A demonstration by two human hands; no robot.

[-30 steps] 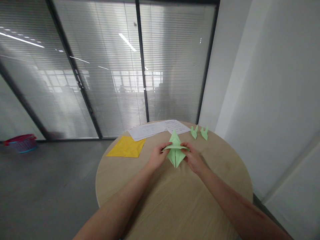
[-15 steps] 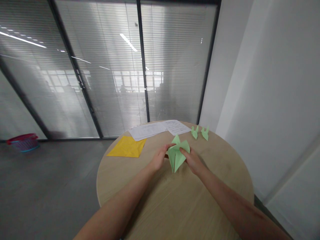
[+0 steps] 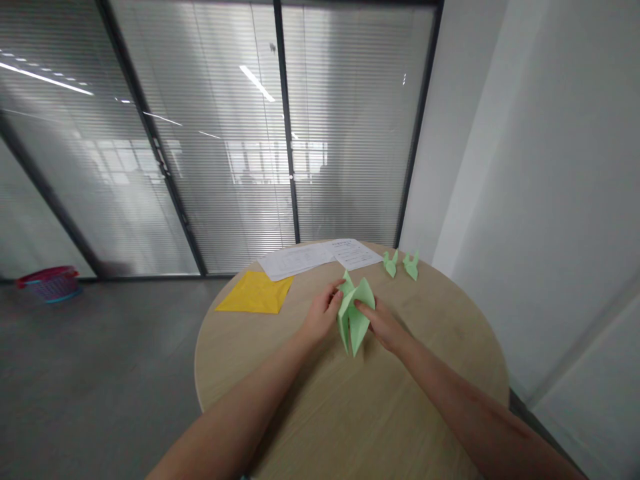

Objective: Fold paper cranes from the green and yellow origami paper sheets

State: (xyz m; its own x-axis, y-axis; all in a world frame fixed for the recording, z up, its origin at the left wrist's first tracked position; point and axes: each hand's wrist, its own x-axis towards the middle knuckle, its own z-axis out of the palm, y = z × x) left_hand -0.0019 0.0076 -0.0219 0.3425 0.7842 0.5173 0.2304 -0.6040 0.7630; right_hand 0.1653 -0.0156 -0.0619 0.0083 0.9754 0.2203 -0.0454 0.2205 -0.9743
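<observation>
Between my two hands is a folded sheet of light green origami paper [image 3: 359,323], held just above the round table. Two long points hang down from it, and more flaps stand up at the top. My left hand [image 3: 325,308] grips its left side, with thumb and fingers closed on the edge. On the right side my right hand [image 3: 383,321] pinches it, thumb lying on the front face and fingers behind, mostly hidden. Two small finished green paper cranes [image 3: 390,265] stand beyond, at the far right of the table.
The round wooden table [image 3: 400,413] has a yellow sheet or envelope [image 3: 257,293] at the left and white printed papers [image 3: 300,260] at the back. A red and blue basket [image 3: 50,285] stands on the floor, left. Glass panels with blinds rise behind; a white wall [image 3: 565,200] is at right.
The green paper's front has parted into two separate hanging points, and its flaps are folded closer together. My left thumb has come onto the paper's left edge.
</observation>
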